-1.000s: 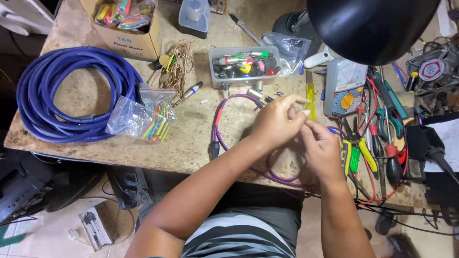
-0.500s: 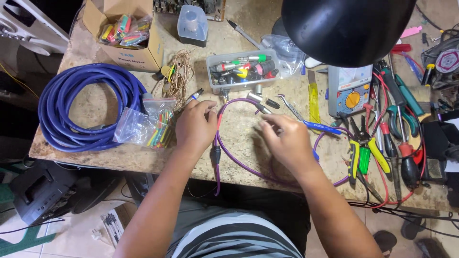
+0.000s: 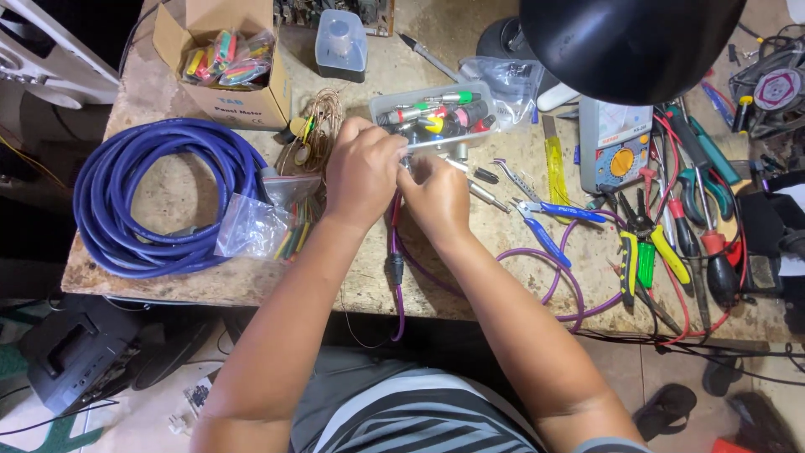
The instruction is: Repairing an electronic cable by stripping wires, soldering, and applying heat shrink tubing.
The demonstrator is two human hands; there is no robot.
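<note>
Cluttered and worn, a stone-topped workbench (image 3: 210, 277) fills the view from above, with a person seated at its 6 o'clock edge. Both hands meet near the centre of the bench, just below a clear plastic tray of coloured connectors (image 3: 438, 113). The left hand (image 3: 362, 172) is curled shut, knuckles up, and the right hand (image 3: 436, 197) is closed beside it, touching it; both pinch one end of a thin purple cable (image 3: 511, 260), though the exact grip is hidden by the fingers. From the hands the cable drops toward 6 o'clock, carries a dark plug (image 3: 395, 268) and hangs over the bench edge, while another stretch loops out toward 4 o'clock. At 9 o'clock lies a thick coil of blue cable (image 3: 117, 201), with a clear bag of coloured pieces (image 3: 260, 226) beside it. A cardboard box (image 3: 243, 105) sits at 11 o'clock. Blue-handled pliers (image 3: 549, 222) lie at 3 o'clock, near a multimeter (image 3: 616, 151) and screwdrivers (image 3: 688, 243). A black lamp shade (image 3: 629, 42) overhangs at 1 o'clock.
</note>
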